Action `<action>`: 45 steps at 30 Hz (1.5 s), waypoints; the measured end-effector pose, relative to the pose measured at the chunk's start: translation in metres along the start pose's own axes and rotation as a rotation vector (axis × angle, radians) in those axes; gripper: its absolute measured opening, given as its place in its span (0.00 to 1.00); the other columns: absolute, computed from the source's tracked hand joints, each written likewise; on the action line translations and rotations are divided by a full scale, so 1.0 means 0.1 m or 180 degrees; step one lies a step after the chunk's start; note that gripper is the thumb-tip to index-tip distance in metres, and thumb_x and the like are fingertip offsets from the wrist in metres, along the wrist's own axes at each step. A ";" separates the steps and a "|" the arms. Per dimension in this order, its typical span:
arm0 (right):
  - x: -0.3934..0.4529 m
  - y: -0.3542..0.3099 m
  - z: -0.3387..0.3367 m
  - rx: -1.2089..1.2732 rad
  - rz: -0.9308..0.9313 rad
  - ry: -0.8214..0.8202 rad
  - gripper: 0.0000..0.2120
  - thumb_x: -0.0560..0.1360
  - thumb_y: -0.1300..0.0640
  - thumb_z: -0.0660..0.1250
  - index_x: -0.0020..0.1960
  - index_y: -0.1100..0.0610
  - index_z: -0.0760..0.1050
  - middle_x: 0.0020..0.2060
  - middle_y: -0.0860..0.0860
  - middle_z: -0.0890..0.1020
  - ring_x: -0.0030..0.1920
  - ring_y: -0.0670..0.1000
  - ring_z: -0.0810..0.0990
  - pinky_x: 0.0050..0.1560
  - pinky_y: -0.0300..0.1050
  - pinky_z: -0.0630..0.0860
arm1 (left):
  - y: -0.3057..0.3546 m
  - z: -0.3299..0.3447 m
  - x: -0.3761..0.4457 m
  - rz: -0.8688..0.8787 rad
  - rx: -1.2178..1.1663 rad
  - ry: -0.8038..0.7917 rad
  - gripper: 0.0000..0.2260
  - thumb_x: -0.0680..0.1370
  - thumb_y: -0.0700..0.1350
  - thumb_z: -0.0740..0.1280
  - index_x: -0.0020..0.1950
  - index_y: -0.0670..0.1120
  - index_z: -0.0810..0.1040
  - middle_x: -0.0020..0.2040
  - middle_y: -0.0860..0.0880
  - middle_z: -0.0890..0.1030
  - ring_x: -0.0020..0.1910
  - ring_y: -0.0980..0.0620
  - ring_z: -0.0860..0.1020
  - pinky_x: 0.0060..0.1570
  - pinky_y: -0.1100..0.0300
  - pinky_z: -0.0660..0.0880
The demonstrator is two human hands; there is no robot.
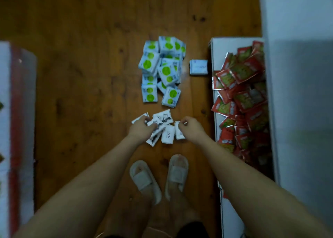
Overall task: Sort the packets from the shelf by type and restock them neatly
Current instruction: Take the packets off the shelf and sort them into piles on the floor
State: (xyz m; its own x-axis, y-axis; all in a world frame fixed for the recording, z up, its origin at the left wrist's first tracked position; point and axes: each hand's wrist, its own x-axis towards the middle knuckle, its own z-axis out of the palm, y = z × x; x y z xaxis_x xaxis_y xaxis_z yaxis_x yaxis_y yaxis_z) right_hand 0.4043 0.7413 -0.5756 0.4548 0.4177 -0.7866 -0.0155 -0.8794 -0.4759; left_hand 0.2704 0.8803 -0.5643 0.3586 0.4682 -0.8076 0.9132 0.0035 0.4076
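Our left hand [142, 127] curls its fingers onto the white packets [166, 135] at six o'clock on the wooden floor [81, 75]. Our right hand [189, 127] pinches the rightmost packet of that cluster. Green packets [160, 70] lie heaped at twelve o'clock, one pale packet [198, 67] beside them. Red packets [243, 97] fill the white tray [216, 48] at three o'clock. Slippers [144, 180] stand just below our hands.

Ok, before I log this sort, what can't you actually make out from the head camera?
- Print on the green packets and red packets: blurred.
- Packets under the left hand: covered, count unclear.
- What the right hand grips, if anything: fingers curl over it.
- Red-and-white box: cut off by the left edge.
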 end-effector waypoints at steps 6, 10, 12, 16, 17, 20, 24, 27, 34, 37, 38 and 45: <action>-1.83 -0.91 -0.71 0.0889 -0.0418 0.0709 0.18 0.81 0.51 0.61 0.45 0.66 0.76 0.34 0.55 0.77 0.34 0.52 0.75 0.36 0.45 0.69 | 0.91 -0.66 -1.75 0.0864 0.1067 -0.0252 0.09 0.80 0.55 0.63 0.50 0.50 0.78 0.45 0.49 0.82 0.40 0.50 0.80 0.42 0.50 0.78; -2.75 -1.17 -0.97 0.0669 -0.0704 0.1252 0.19 0.80 0.50 0.61 0.40 0.64 0.74 0.33 0.58 0.77 0.34 0.54 0.75 0.36 0.48 0.69 | 1.18 -0.95 -2.50 0.1394 0.1517 -0.0027 0.11 0.80 0.58 0.61 0.52 0.52 0.77 0.47 0.53 0.80 0.42 0.52 0.79 0.42 0.52 0.79; -3.12 -1.23 -1.00 0.0437 -0.0691 0.1441 0.17 0.80 0.49 0.61 0.42 0.61 0.76 0.37 0.57 0.80 0.39 0.55 0.78 0.40 0.50 0.73 | 1.27 -1.05 -2.79 0.1653 0.1703 -0.0035 0.10 0.79 0.58 0.62 0.51 0.53 0.77 0.45 0.53 0.81 0.42 0.54 0.79 0.39 0.56 0.76; -3.77 -1.30 -0.97 0.0207 -0.0544 0.1702 0.12 0.78 0.49 0.62 0.41 0.56 0.75 0.42 0.56 0.83 0.46 0.59 0.81 0.47 0.54 0.77 | 1.45 -1.23 -3.32 0.2313 0.1958 0.0031 0.09 0.78 0.57 0.64 0.48 0.53 0.76 0.43 0.52 0.80 0.42 0.51 0.78 0.35 0.58 0.69; -3.94 -1.31 -0.95 0.0229 -0.0508 0.1788 0.12 0.77 0.48 0.62 0.38 0.54 0.73 0.41 0.56 0.83 0.45 0.59 0.81 0.45 0.54 0.78 | 1.48 -1.26 -3.45 0.2489 0.1976 0.0052 0.10 0.78 0.58 0.64 0.48 0.53 0.77 0.43 0.52 0.80 0.43 0.50 0.78 0.37 0.58 0.70; -4.43 -1.28 -0.89 0.0286 -0.0332 0.2086 0.14 0.77 0.47 0.63 0.36 0.52 0.70 0.33 0.51 0.80 0.38 0.55 0.79 0.35 0.45 0.72 | 1.60 -1.28 -3.86 0.3021 0.2107 0.0062 0.11 0.78 0.58 0.63 0.49 0.52 0.79 0.44 0.51 0.81 0.43 0.49 0.79 0.37 0.57 0.71; -5.09 -1.17 -0.87 0.0408 -0.0104 0.2557 0.13 0.77 0.50 0.63 0.36 0.53 0.71 0.34 0.51 0.79 0.40 0.56 0.79 0.39 0.47 0.71 | 1.81 -1.19 -4.41 0.3664 0.2448 0.0063 0.11 0.77 0.59 0.63 0.49 0.54 0.78 0.44 0.54 0.80 0.44 0.51 0.78 0.36 0.57 0.68; -5.60 -1.02 -0.91 0.0497 0.0022 0.2952 0.12 0.77 0.51 0.63 0.37 0.56 0.73 0.36 0.54 0.80 0.41 0.57 0.79 0.41 0.50 0.73 | 1.99 -1.02 -4.85 0.4126 0.2510 -0.0020 0.11 0.77 0.59 0.62 0.50 0.55 0.78 0.42 0.54 0.81 0.43 0.52 0.79 0.35 0.58 0.70; -6.76 -0.50 -0.97 0.0660 0.0280 0.3706 0.12 0.77 0.52 0.64 0.37 0.56 0.74 0.36 0.56 0.82 0.42 0.57 0.80 0.44 0.50 0.75 | 2.21 -0.41 -5.94 0.5069 0.2626 -0.0045 0.11 0.76 0.58 0.64 0.51 0.53 0.79 0.50 0.52 0.83 0.52 0.49 0.79 0.47 0.57 0.75; -7.25 -0.18 -0.87 0.0834 0.0429 0.4006 0.12 0.77 0.52 0.64 0.35 0.53 0.72 0.37 0.53 0.81 0.42 0.54 0.78 0.42 0.45 0.71 | 2.14 -0.06 -6.40 0.5359 0.2651 -0.0155 0.09 0.75 0.57 0.64 0.50 0.55 0.79 0.50 0.53 0.83 0.53 0.49 0.79 0.48 0.57 0.74; -7.40 -0.06 -0.81 0.0921 0.0467 0.4096 0.13 0.77 0.52 0.64 0.34 0.52 0.71 0.37 0.52 0.80 0.41 0.52 0.77 0.42 0.44 0.69 | 2.09 0.06 -6.55 0.5433 0.2608 -0.0210 0.09 0.75 0.57 0.65 0.49 0.55 0.79 0.49 0.53 0.83 0.52 0.49 0.79 0.48 0.57 0.75; -8.04 0.82 -0.42 0.1198 0.0676 0.4128 0.11 0.76 0.54 0.64 0.39 0.59 0.76 0.37 0.57 0.82 0.42 0.56 0.80 0.40 0.46 0.71 | 1.57 0.90 -7.24 0.5589 0.2604 -0.0542 0.09 0.75 0.54 0.65 0.48 0.52 0.80 0.49 0.52 0.83 0.51 0.48 0.80 0.48 0.56 0.76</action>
State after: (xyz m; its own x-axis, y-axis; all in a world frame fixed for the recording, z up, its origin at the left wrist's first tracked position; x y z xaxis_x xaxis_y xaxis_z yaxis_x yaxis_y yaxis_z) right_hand 0.0746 0.3241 0.0344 0.9109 -0.4118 -0.0261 -0.3334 -0.6972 -0.6346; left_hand 0.1719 0.4626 0.0458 0.7937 -0.5852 0.1660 -0.5883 -0.6692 0.4539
